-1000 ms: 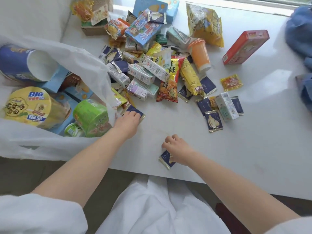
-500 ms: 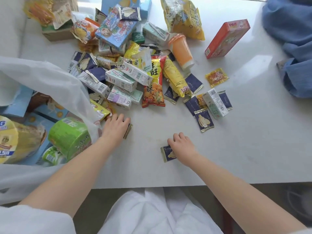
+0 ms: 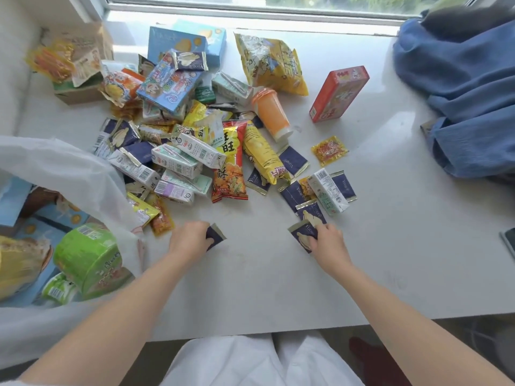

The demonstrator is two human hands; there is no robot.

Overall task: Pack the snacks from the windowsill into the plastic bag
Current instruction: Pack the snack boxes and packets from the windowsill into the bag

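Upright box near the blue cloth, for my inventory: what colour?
Red box, seen in the head view.

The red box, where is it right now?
In the head view the red box lies on the windowsill, right of the snack pile, between the orange cup and the blue cloth, touching neither.
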